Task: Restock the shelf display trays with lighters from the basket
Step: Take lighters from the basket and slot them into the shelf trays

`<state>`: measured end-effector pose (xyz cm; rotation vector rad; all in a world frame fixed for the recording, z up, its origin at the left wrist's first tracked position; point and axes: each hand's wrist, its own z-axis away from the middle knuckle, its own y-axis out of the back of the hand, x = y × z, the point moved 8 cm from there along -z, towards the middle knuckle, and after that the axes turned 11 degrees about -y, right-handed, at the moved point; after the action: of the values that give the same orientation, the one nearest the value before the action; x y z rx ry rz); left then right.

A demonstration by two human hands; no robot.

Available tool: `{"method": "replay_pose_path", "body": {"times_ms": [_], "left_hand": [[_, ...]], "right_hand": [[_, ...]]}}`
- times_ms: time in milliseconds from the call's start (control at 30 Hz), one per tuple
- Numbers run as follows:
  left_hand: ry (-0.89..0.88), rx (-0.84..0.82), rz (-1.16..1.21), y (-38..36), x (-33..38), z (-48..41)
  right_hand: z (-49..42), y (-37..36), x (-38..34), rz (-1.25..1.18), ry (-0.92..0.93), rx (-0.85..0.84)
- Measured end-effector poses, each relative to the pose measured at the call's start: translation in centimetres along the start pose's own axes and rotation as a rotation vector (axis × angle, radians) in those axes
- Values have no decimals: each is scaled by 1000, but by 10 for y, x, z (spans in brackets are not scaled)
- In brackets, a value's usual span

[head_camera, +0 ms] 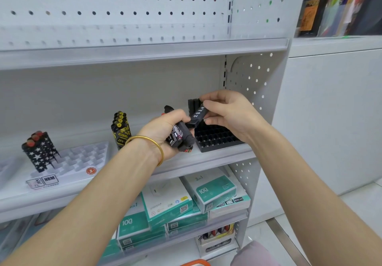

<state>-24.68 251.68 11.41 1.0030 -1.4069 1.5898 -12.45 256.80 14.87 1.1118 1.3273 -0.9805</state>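
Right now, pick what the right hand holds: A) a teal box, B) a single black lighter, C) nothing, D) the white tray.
B: the right hand pinches one black lighter by the black tray, while the left hand grips a bunch of lighters.

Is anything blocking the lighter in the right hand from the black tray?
Nothing visible. The right hand pinches the lighter above the black tray, whose near slots are empty. The left hand grips other lighters beside it.
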Motion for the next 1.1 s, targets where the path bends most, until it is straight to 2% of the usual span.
{"method": "replay_pose_path", "body": {"times_ms": [400,567,833,1100], "left_hand": [[-22,20,31,-3,4,0],[16,12,117,-2,-2,-4],[34,-5,206,0,1,-10],[20,53,267,5,4,-13]], "right_hand": [[9,-2,5,269,75,-31],[14,-5,2,371,167,22],[18,-16,17,384,103,-183],[20,-20,13,451,186,-198]]}}
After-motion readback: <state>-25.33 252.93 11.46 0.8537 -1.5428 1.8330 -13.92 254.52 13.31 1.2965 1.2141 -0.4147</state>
